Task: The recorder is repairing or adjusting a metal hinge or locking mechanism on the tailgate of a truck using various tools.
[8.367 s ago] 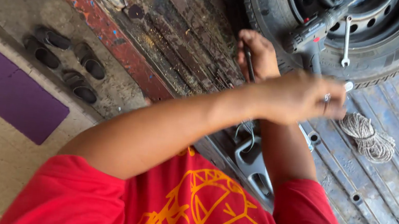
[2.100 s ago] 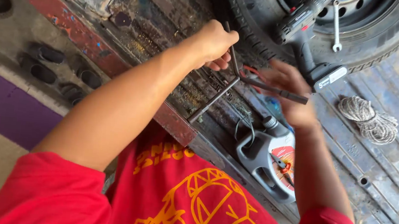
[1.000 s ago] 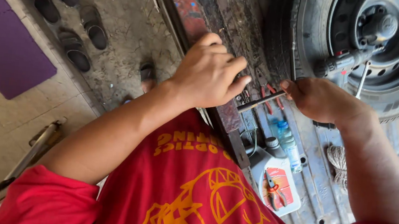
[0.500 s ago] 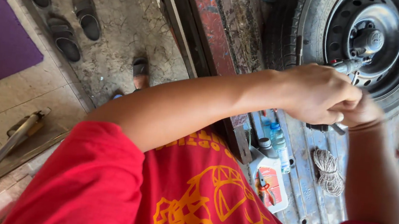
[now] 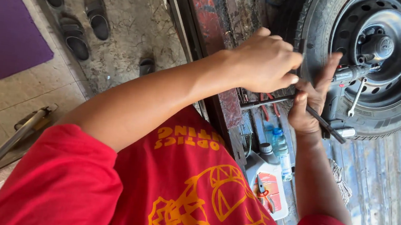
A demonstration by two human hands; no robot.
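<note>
Your left hand (image 5: pixel 265 62) is closed in a fist around the upper arm of the dark steel cross-shaped wheel wrench (image 5: pixel 310 111), and your right hand (image 5: pixel 311 97) has its fingers (image 5: pixel 331 71) spread fairly wide, the palm pressed against the wrench near its centre rather than gripping it. The wrench sits just beside the black tyre on its dark steel rim (image 5: pixel 374 61), above the rusty red-edged truck bed (image 5: pixel 226 100). One bar runs nearly level, from left of your hands down to the right, ending near the tyre's lower edge; the other runs roughly upright through your fist. With that open palm, a sudden slip could pinch your fingers against the tyre. The small silver spanner (image 5: pixel 356 96) resting on the rim could be knocked off
</note>
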